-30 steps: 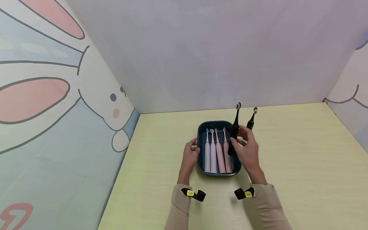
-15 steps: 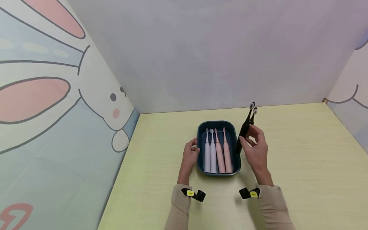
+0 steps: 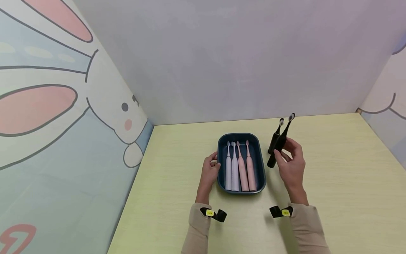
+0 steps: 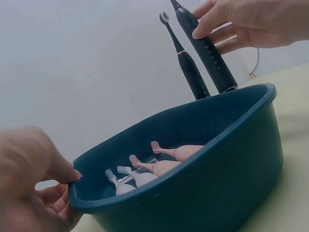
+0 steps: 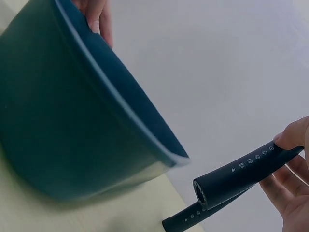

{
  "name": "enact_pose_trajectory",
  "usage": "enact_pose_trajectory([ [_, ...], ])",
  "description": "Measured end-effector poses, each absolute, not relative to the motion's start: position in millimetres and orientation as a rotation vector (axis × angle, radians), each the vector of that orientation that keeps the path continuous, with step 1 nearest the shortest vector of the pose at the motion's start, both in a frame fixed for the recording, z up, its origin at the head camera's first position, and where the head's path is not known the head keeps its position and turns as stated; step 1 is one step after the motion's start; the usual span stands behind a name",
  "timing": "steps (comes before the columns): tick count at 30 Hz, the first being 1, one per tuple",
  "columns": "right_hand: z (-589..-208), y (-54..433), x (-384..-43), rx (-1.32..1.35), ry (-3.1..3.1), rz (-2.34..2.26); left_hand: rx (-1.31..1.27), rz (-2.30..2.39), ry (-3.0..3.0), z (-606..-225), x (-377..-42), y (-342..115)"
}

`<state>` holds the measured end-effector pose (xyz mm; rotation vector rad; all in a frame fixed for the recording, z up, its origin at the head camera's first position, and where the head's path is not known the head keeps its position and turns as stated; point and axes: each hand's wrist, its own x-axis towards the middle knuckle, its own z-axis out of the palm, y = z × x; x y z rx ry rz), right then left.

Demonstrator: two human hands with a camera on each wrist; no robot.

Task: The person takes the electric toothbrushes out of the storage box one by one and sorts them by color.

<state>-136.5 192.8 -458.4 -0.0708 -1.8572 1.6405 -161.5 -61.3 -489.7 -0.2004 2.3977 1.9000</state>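
My left hand (image 3: 209, 173) grips the left rim of a dark blue oblong basin (image 3: 263, 165), with the thumb over the edge in the left wrist view. Inside lie two white electric toothbrushes (image 3: 228, 173) and two pink electric toothbrushes (image 3: 243, 173), side by side with heads pointing away. To the right of the basin, my right hand (image 3: 291, 165) pinches a black electric toothbrush (image 4: 206, 52), tilted with its head up. Close behind it, a second black electric toothbrush (image 4: 191, 75) stands upright on the table.
The pale wooden table (image 3: 336, 176) extends on both sides of the basin. A plain light wall (image 3: 247, 70) rises at its back edge. Rabbit drawings cover the left wall (image 3: 63, 141).
My right hand has carried the black toothbrush from over the basin's right edge to the right, outside the basin. My left hand and the basin have stayed in place.
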Motion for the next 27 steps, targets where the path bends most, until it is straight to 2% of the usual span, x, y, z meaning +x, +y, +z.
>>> enact_pose_trajectory([
  [27, -488.4, 228.3, -164.4, -0.163, -1.891, 1.536, -0.232, 1.876, 2.407, -492.4, -164.6, -59.6],
])
